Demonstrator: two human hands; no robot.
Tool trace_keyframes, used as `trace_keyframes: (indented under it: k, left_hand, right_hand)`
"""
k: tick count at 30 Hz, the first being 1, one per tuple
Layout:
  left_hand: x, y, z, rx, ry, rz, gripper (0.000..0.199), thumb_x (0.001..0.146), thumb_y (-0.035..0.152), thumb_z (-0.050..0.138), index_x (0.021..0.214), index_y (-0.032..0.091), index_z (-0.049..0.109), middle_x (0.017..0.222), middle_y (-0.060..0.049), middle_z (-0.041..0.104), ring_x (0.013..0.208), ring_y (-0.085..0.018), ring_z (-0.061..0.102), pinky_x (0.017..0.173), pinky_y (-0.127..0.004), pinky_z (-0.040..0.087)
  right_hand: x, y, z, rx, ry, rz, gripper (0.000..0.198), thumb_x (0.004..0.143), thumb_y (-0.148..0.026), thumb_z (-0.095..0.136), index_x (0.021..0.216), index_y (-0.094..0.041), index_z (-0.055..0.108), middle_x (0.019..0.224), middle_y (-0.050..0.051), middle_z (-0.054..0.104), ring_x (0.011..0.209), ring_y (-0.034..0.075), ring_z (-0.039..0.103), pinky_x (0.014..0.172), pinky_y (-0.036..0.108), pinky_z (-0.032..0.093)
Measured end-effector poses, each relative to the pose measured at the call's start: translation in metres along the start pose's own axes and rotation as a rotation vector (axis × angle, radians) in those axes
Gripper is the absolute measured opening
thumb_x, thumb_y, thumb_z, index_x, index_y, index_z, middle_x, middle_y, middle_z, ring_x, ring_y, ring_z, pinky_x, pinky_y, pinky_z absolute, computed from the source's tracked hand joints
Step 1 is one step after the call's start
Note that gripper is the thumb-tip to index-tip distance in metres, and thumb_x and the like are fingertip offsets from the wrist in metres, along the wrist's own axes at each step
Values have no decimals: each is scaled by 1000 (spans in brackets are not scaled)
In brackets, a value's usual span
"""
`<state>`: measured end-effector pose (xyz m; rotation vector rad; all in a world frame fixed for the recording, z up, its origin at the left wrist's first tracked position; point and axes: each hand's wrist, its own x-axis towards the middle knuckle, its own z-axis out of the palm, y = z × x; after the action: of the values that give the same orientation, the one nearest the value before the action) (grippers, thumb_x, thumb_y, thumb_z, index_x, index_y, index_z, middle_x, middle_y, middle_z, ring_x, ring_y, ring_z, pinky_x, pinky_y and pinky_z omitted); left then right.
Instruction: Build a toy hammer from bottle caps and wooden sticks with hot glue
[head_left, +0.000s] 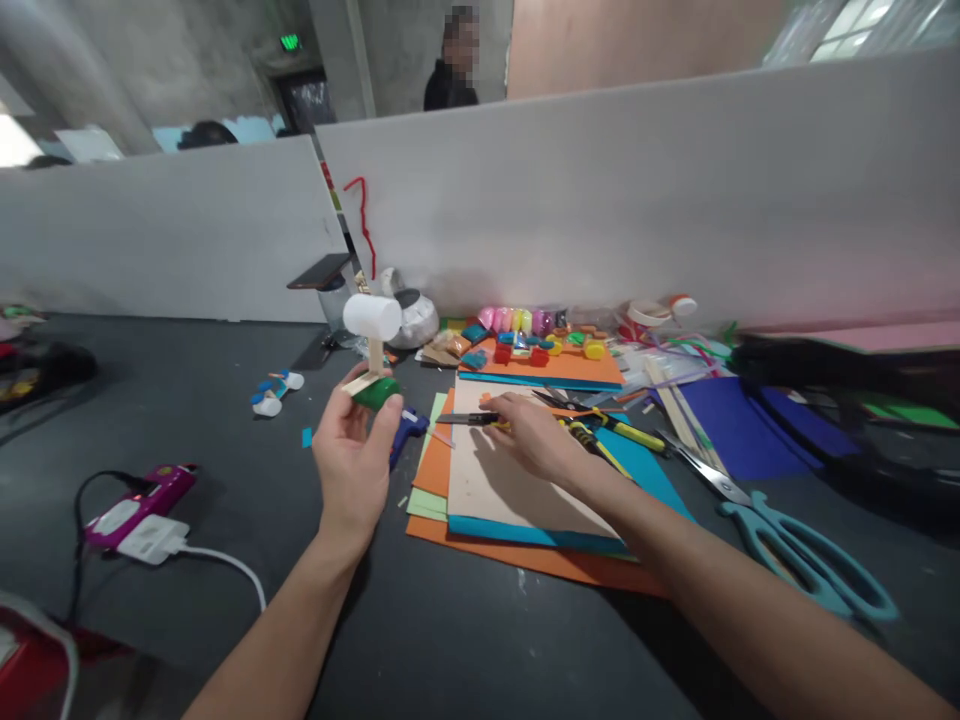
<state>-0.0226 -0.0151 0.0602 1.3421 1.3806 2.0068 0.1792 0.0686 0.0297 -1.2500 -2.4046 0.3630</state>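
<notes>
My left hand (351,470) is closed around a small craft piece with a green base (379,393). A flat wooden stick (375,358) rises from the base and carries a white cylinder (373,316). My right hand (525,430) is over the stacked craft sheets, its fingers closed on a narrow-nosed dark tool (466,419) that looks like pliers, pointing left. Part of that tool is hidden under the hand. Beyond my right hand lies a second tool with a yellow and black handle (630,430). A blue glue gun (407,432) rests beside my left hand.
Teal-handled scissors (795,545) lie on the right. Orange, green and blue sheets spread under a beige sheet (525,500). Colourful clay packs (517,320) line the white partition (600,210). A purple power strip (142,505) with cables is on the left. A person (452,75) is behind the partition.
</notes>
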Motion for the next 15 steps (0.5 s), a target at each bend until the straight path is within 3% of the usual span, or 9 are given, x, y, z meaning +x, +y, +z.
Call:
trace_keyframes:
  k: [3, 8, 12, 15]
  left_hand:
    - [15, -12, -23, 0, 88, -4, 30, 83, 37, 69, 107, 18, 64, 106, -6, 70, 100, -18, 66, 91, -29, 51]
    - [35, -32, -51, -14, 153, -53, 33, 81, 38, 70, 106, 16, 64, 104, -7, 70, 98, -18, 66, 91, -31, 51]
    - [41, -48, -57, 6, 131, -116, 36, 79, 39, 71, 106, 16, 64, 106, -8, 71, 100, -20, 67, 93, -33, 50]
    - [38, -64, -57, -3, 175, -188, 43, 76, 41, 73, 109, 16, 63, 110, -10, 71, 102, -22, 67, 93, -34, 51]
  right_hand:
    - [28, 0, 11, -60, -8, -16, 22, 90, -18, 59, 110, -14, 68, 106, 13, 70, 92, 24, 67, 79, 34, 51]
    - [87, -7, 22, -180, -34, -69, 16, 95, -26, 58, 102, -15, 68, 99, 7, 71, 87, 18, 67, 79, 34, 55]
    - [136, -19, 37, -317, -59, -146, 27, 96, -33, 59, 116, -15, 62, 116, 9, 64, 103, 21, 63, 90, 42, 53]
    - [171, -28, 55, -400, -112, -195, 29, 96, -33, 59, 117, -15, 61, 115, 8, 63, 99, 20, 64, 86, 41, 55]
